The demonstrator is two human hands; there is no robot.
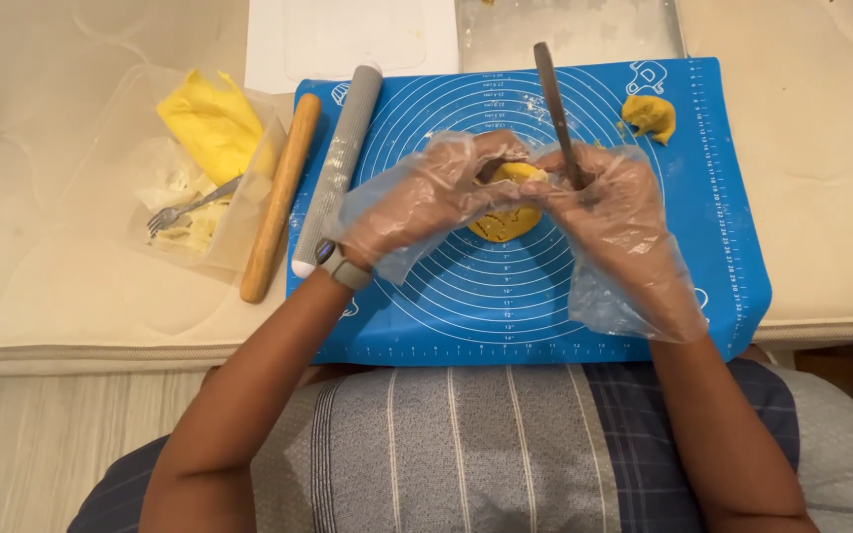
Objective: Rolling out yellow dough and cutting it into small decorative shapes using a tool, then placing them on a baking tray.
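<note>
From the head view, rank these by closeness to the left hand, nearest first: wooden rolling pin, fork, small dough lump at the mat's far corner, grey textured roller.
From the left hand:
1. Grey textured roller, just to its left on the mat's edge.
2. Wooden rolling pin, beside the roller, off the mat.
3. Small dough lump, far right corner.
4. Fork, far left in the plastic tray.

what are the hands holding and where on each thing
Right hand grips a thin metal tool at its lower end; left hand pinches the edge of the yellow dough piece.
</note>
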